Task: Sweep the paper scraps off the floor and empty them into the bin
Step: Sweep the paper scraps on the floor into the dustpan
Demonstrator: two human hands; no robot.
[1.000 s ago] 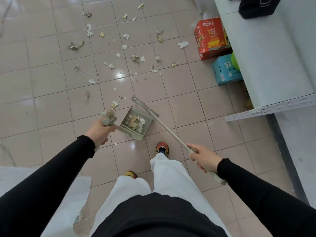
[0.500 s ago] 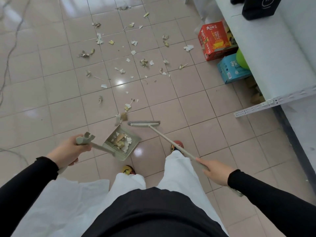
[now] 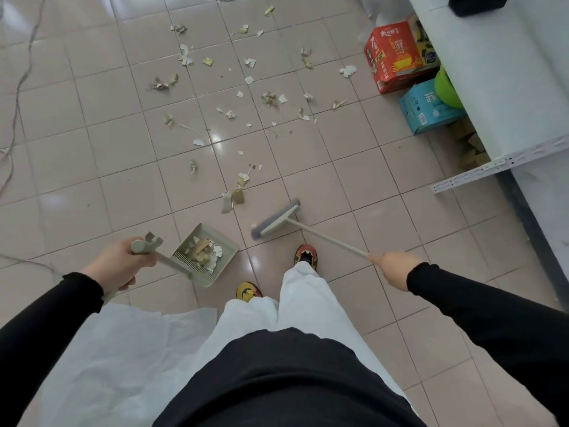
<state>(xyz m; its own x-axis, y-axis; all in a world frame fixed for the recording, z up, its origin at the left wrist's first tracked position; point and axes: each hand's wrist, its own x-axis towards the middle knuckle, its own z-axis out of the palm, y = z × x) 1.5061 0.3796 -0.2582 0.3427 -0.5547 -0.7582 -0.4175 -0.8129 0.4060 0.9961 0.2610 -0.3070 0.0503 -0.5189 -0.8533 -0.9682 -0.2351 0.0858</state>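
Observation:
My left hand (image 3: 118, 266) grips the handle of a grey-green dustpan (image 3: 205, 254), which holds a small heap of paper scraps and sits just above the floor in front of my left foot. My right hand (image 3: 395, 270) grips the pale handle of a broom (image 3: 276, 222), whose grey head is off to the right of the pan, near my right foot. Several paper scraps (image 3: 232, 200) lie just beyond the pan, and many more paper scraps (image 3: 271, 98) are scattered over the pink tiles further out. No bin can be made out for certain.
A red carton (image 3: 395, 57) and a blue carton (image 3: 426, 107) stand on the floor under a white shelf (image 3: 498, 87) at the right. A white plastic sheet (image 3: 123, 349) lies by my left leg. Cables (image 3: 18, 87) trail along the left edge.
The broom head has swung away from the pan's mouth to the right. The dustpan has drawn back toward me and to the left, leaving two scraps on the floor beyond it.

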